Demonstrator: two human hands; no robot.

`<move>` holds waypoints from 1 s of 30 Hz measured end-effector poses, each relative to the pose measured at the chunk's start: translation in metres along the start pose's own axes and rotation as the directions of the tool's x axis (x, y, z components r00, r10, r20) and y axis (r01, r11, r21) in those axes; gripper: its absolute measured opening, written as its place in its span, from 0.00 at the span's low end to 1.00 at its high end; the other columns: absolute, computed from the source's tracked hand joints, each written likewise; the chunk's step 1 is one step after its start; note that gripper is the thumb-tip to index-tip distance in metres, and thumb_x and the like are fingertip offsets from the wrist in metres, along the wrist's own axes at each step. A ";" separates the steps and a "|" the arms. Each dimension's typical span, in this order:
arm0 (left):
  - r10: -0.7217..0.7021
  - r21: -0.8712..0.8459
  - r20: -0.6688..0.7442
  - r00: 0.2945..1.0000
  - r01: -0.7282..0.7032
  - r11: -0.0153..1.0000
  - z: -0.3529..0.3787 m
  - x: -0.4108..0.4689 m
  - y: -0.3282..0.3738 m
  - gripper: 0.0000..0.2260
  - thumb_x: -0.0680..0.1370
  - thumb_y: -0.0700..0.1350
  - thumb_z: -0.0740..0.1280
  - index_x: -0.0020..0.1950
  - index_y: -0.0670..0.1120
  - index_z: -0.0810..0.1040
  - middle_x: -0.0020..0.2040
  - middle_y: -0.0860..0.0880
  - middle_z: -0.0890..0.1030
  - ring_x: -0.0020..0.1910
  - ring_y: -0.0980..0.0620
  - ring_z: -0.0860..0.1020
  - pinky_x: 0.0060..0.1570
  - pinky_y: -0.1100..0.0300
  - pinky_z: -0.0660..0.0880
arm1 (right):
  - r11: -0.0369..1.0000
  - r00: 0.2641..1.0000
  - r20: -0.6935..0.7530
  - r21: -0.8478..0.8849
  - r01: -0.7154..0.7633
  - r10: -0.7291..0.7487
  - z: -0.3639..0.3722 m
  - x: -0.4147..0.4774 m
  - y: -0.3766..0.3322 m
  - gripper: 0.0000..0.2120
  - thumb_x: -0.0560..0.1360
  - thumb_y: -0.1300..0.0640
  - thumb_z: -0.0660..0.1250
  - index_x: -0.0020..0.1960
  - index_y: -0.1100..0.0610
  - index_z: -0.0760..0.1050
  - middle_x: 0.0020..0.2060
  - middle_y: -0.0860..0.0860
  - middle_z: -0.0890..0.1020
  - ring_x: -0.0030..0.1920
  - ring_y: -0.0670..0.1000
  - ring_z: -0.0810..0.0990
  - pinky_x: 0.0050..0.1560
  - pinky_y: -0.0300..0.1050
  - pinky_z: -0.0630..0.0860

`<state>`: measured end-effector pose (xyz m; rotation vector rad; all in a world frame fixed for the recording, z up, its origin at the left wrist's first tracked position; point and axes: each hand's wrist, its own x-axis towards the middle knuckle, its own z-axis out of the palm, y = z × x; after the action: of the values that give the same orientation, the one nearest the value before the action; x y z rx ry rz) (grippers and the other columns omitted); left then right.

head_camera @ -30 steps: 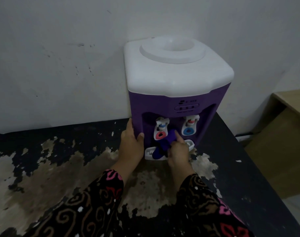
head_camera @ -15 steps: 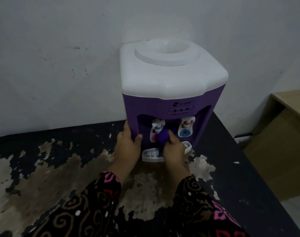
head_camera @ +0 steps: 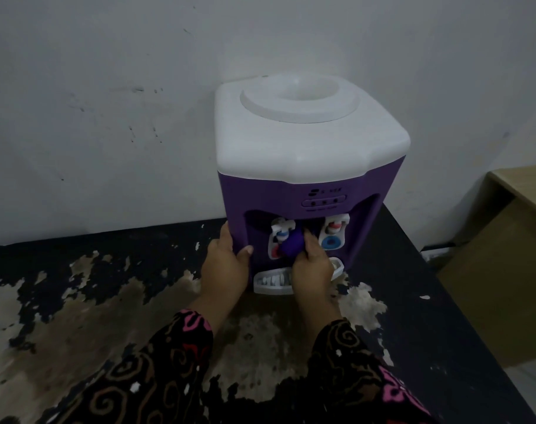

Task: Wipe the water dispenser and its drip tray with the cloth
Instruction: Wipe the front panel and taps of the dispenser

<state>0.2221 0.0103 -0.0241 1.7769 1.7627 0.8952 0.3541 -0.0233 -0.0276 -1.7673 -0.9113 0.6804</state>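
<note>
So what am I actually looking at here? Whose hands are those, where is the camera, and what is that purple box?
There is no machine at work here: a person wears a camera on the head, so you look forward and down at their own two arms in patterned sleeves. The purple box with the white top is a small water dispenser, standing on a dark table with badly peeled paint, against a white wall. The left hand grips the dispenser's front left corner, probably to steady it. The right hand holds a bunched purple cloth in the recess, between the red tap and the blue tap. Below sits the white drip tray, partly hidden by that hand. A wooden desk shows at the right.
</note>
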 end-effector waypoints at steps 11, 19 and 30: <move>-0.032 -0.065 0.048 0.998 0.035 0.997 -0.006 0.007 0.010 0.22 0.76 0.52 0.64 0.69 0.50 0.64 0.58 0.45 0.75 0.53 0.46 0.77 0.51 0.48 0.77 | 0.989 0.987 -0.131 0.104 0.107 -0.093 -0.009 0.004 -0.023 0.20 0.75 0.69 0.56 0.59 0.53 0.77 0.39 0.52 0.80 0.39 0.51 0.76 0.42 0.44 0.73; 0.014 -0.064 0.074 0.997 -0.009 0.998 -0.012 0.008 0.010 0.20 0.76 0.49 0.65 0.67 0.49 0.67 0.57 0.45 0.76 0.51 0.49 0.76 0.47 0.56 0.73 | 0.985 0.977 0.147 0.054 -0.162 0.152 -0.014 0.004 0.007 0.25 0.75 0.72 0.52 0.68 0.55 0.69 0.64 0.57 0.75 0.50 0.50 0.75 0.46 0.35 0.74; 0.012 -0.012 0.097 0.995 -0.011 1.000 -0.016 0.007 0.013 0.17 0.76 0.48 0.65 0.64 0.48 0.69 0.52 0.45 0.77 0.49 0.47 0.77 0.47 0.52 0.75 | 0.986 0.986 -0.032 0.014 0.165 -0.164 -0.001 -0.008 -0.007 0.20 0.74 0.70 0.59 0.65 0.59 0.73 0.56 0.54 0.70 0.53 0.51 0.72 0.47 0.30 0.67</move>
<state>0.2189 0.0152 -0.0033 1.7938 1.6844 0.8085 0.3490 -0.0290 -0.0205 -1.6620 -1.0149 0.5507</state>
